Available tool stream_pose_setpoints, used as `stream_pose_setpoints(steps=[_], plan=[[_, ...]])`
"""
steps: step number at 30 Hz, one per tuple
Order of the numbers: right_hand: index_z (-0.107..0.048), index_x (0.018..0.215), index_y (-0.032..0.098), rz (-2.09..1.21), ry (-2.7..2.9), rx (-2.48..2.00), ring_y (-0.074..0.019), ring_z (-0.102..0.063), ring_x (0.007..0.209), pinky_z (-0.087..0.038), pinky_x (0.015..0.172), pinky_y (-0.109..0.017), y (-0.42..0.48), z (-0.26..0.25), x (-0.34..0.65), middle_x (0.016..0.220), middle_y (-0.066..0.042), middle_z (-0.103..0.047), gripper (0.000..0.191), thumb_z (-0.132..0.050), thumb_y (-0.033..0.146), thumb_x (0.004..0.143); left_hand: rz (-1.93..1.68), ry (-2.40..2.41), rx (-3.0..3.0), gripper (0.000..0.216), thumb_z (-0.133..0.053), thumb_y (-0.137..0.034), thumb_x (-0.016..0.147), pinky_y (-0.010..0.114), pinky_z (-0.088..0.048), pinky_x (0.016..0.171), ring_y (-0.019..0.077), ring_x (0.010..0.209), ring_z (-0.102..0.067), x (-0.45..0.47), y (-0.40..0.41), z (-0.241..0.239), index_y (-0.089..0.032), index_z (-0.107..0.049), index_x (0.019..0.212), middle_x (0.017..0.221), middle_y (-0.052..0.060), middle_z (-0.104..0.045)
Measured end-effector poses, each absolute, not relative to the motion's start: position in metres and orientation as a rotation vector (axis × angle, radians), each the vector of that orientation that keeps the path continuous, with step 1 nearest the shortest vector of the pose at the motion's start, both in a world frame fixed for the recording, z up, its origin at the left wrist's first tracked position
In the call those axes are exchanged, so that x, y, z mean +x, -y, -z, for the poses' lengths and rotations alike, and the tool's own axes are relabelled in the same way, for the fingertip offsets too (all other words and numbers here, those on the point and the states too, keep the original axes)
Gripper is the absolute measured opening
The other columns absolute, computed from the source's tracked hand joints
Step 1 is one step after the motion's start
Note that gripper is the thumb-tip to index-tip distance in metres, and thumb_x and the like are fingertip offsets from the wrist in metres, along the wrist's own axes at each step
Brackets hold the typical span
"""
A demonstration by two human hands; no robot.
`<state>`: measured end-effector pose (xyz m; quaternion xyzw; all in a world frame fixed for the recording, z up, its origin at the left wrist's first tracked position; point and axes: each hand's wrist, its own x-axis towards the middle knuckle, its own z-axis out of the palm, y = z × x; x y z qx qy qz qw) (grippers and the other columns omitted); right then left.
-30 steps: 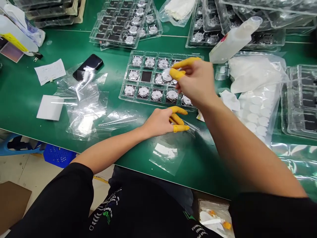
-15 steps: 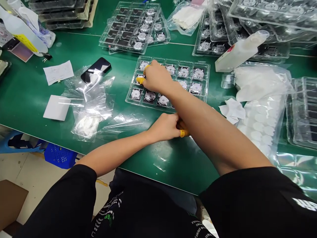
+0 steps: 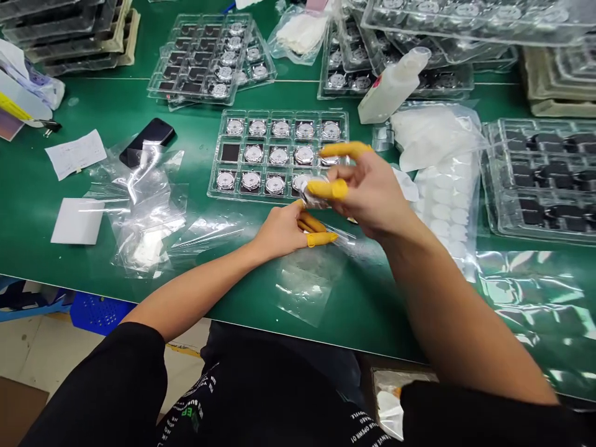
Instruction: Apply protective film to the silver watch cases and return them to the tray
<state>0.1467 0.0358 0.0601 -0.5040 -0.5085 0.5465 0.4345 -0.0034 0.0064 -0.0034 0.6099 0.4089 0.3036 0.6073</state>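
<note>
Two things on the green table (image 3: 251, 295) would worry me most: its clutter and the slick plastic lying over it. The clear tray (image 3: 217, 155) looks light, so a wrist brushing its near edge could shove it and jolt the watch cases (image 3: 278, 156) in their pockets. The right hand (image 3: 375, 192) is close to that edge, its thumb and fingertips closed on a round watch piece. The left hand (image 3: 282, 230) rests just below, fingers a little curled and spread; I can't tell whether they pinch anything. With the hands this near each other, they might knock. The clear film (image 3: 349, 241) beside the left fingertips could cling to the yellow finger covers (image 3: 322, 238) and be dragged along. Smallest of all, the watch piece (image 3: 313, 200), raised near the tray's front edge, could slip from those smooth covers and be scratched, its grip seeming to be at the rim only.

As for what's different: half a second ago the right forearm crossed over the left hand, with the right hand reaching to the tray's left end; now it's back on the right. A second ago the bare pocket (image 3: 230, 153) was second from left in the middle row; now that one is filled, and the leftmost is bare.
</note>
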Motion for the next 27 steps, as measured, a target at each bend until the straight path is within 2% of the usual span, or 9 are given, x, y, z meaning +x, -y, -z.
stream_pose_setpoints(steps=[1, 3, 10, 14, 16, 18, 20, 21, 27], plan=[[-0.057, 0.112, 0.025, -1.458, 1.216, -1.306, -0.0068, -0.038, 0.042, -0.029, 0.038, -0.025, -0.02, -0.059, 0.161, 0.064, 0.009, -0.054, 0.074, -0.099, 0.037, 0.052, -0.713, -0.94, 1.4, 0.063, -0.09, -0.037, 0.067, 0.031, -0.06, 0.077, 0.0189, 0.081, -0.075, -0.003, -0.006, 0.004, -0.017, -0.066, 0.122, 0.087, 0.004, -0.079], [-0.055, 0.114, 0.025, -1.583, 1.142, -1.388, -0.0063, -0.039, 0.037, -0.027, 0.033, -0.024, 0.0, -0.051, 0.18, 0.065, 0.01, -0.057, 0.083, -0.102, 0.034, 0.045, -0.726, -0.906, 1.393, 0.068, -0.091, -0.033, 0.065, 0.031, -0.061, 0.076, 0.018, 0.079, -0.075, -0.003, -0.005, 0.006, -0.019, -0.064, 0.127, 0.087, 0.003, -0.078], [-0.051, 0.112, 0.025, -1.664, 1.056, -1.372, -0.0064, -0.04, 0.033, -0.031, 0.03, -0.022, 0.0, -0.027, 0.177, 0.061, 0.013, -0.055, 0.084, -0.101, 0.04, 0.046, -0.758, -0.885, 1.337, 0.061, -0.089, -0.025, 0.065, 0.025, -0.059, 0.071, 0.013, 0.075, -0.071, -0.005, -0.004, 0.01, -0.019, -0.067, 0.122, 0.087, 0.002, -0.076], [-0.056, 0.115, 0.025, -1.671, 1.176, -1.382, -0.0074, -0.041, 0.036, -0.032, 0.032, -0.024, 0.001, -0.025, 0.187, 0.066, 0.011, -0.057, 0.079, -0.099, 0.044, 0.051, -0.739, -0.882, 1.353, 0.056, -0.087, -0.021, 0.064, 0.024, -0.059, 0.073, 0.011, 0.074, -0.068, -0.005, -0.004, 0.006, -0.018, -0.069, 0.117, 0.083, 0.0, -0.072], [-0.063, 0.111, 0.024, -1.418, 1.32, -1.452, -0.0095, -0.048, 0.045, -0.039, 0.04, -0.028, 0.0, -0.022, 0.2, 0.074, 0.005, -0.061, 0.064, -0.093, 0.048, 0.06, -0.736, -0.898, 1.355, 0.055, -0.087, -0.022, 0.064, 0.023, -0.058, 0.071, 0.0099, 0.071, -0.066, -0.005, -0.004, 0.005, -0.018, -0.07, 0.116, 0.08, -0.001, -0.07], [-0.069, 0.104, 0.023, -0.916, 1.46, -1.568, -0.0142, -0.056, 0.06, -0.049, 0.055, -0.034, -0.004, -0.017, 0.216, 0.085, -0.002, -0.067, 0.044, -0.086, 0.048, 0.071, -0.743, -0.937, 1.341, 0.056, -0.088, -0.025, 0.065, 0.022, -0.057, 0.069, 0.0091, 0.069, -0.063, -0.005, -0.004, 0.005, -0.019, -0.07, 0.117, 0.078, -0.001, -0.068], [-0.074, 0.098, 0.023, -0.472, 1.551, -1.658, -0.0199, -0.061, 0.074, -0.053, 0.072, -0.04, -0.01, -0.01, 0.232, 0.094, -0.007, -0.07, 0.03, -0.081, 0.045, 0.078, -0.748, -0.969, 1.338, 0.056, -0.089, -0.027, 0.064, 0.022, -0.055, 0.068, 0.0084, 0.067, -0.061, -0.005, -0.004, 0.005, -0.02, -0.07, 0.117, 0.075, -0.002, -0.065], [-0.075, 0.097, 0.024, -0.366, 1.612, -1.69, -0.0221, -0.062, 0.079, -0.053, 0.076, -0.042, -0.013, -0.005, 0.238, 0.096, -0.008, -0.072, 0.026, -0.079, 0.043, 0.08, -0.748, -0.979, 1.343, 0.056, -0.089, -0.027, 0.064, 0.022, -0.055, 0.067, 0.0082, 0.067, -0.06, -0.005, -0.004, 0.005, -0.02, -0.071, 0.117, 0.075, -0.003, -0.064], [-0.079, 0.086, 0.025, -0.371, 1.85, -1.75, -0.0253, -0.063, 0.079, -0.05, 0.071, -0.041, -0.019, 0.006, 0.253, 0.082, -0.006, -0.073, 0.02, -0.071, 0.043, 0.085, -0.741, -0.996, 1.359, 0.055, -0.088, -0.028, 0.065, 0.024, -0.055, 0.068, 0.009, 0.068, -0.059, -0.005, -0.004, 0.004, -0.021, -0.071, 0.117, 0.077, -0.002, -0.064]])
